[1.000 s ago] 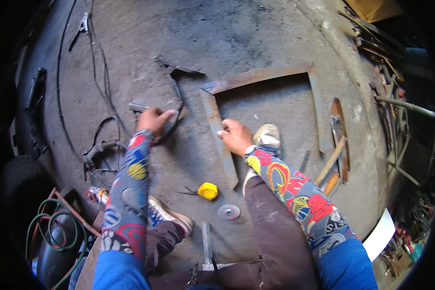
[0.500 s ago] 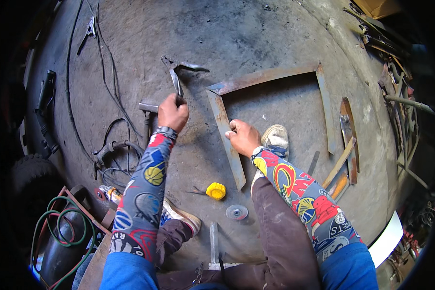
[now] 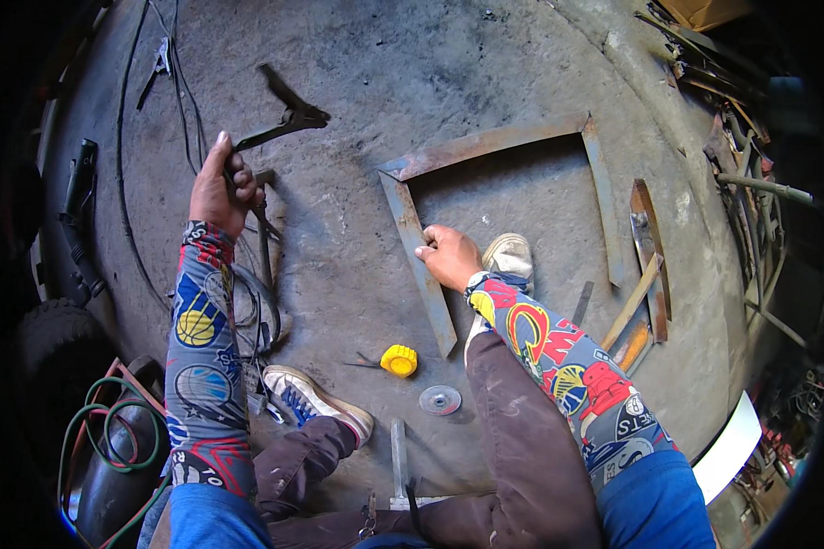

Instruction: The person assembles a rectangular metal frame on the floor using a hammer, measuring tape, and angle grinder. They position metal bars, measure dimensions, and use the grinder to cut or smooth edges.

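My left hand point(image 3: 222, 188) is closed around one handle of a pair of pliers point(image 3: 305, 116), held above the floor with its handles spread in a wide V. Beside and partly behind that hand lies a hammer point(image 3: 266, 242). My right hand point(image 3: 452, 259) grips the left leg of a three-sided flat metal frame point(image 3: 494, 149), thumb on top of the bar and the other fingers mostly hidden. The frame's visible corners are mitred, and its surface is rusty and bluish grey; the side nearest me is open.
A yellow tape measure point(image 3: 398, 360) and a grinding disc point(image 3: 440, 400) lie before me. Metal strips point(image 3: 648, 261) rest right of the frame. Cables point(image 3: 124, 156) and a second clamp point(image 3: 160, 62) are at far left, hoses point(image 3: 110, 430) at lower left. Scrap point(image 3: 751, 201) lines the right edge.
My left hand has swung left with the pliers, which have turned so their jaws now point right. The right hand keeps its grip on the frame; the view has shifted slightly.
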Demonstrator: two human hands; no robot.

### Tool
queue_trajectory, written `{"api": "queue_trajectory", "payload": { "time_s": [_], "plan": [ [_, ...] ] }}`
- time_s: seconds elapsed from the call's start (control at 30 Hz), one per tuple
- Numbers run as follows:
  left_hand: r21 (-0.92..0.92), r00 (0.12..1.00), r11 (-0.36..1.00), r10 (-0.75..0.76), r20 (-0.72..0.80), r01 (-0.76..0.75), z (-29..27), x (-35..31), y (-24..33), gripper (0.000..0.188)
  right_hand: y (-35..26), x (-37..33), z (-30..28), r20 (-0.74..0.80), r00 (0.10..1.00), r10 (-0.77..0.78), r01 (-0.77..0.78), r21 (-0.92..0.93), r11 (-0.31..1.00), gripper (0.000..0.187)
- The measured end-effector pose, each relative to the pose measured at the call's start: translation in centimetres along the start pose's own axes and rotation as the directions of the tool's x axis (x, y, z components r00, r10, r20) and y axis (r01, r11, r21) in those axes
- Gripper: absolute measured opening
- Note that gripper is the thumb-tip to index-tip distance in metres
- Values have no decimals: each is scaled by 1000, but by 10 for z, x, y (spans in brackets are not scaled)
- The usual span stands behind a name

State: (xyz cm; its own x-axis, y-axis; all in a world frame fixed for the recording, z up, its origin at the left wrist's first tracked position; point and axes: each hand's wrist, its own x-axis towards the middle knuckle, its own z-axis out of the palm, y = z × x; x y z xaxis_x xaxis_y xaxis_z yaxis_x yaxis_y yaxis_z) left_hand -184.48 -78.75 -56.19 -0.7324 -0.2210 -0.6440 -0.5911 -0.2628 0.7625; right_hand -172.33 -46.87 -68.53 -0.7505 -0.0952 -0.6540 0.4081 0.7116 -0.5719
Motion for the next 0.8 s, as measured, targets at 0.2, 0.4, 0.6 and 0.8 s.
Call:
{"api": "queue_trajectory", "payload": {
  "time_s": [0.2,0.4,0.6,0.8],
  "plan": [
    [110,901,943,-259,-348,313,-51,-1,-41,61,-4,-2,-5,53,998,-25,25,1,1000,32],
    [333,916,913,-94,-391,236,-47,-2,-58,35,-10,-5,-8,34,999,-37,38,-35,999,30],
    [411,990,912,60,-125,-3,1,-6,-7,25,-1,0,-3,1,996,-89,89,-52,995,33],
    [825,978,526,84,189,-205,63,-35,76,28,-17,-5,-20,57,988,-140,151,-294,944,39]
  ]
}}
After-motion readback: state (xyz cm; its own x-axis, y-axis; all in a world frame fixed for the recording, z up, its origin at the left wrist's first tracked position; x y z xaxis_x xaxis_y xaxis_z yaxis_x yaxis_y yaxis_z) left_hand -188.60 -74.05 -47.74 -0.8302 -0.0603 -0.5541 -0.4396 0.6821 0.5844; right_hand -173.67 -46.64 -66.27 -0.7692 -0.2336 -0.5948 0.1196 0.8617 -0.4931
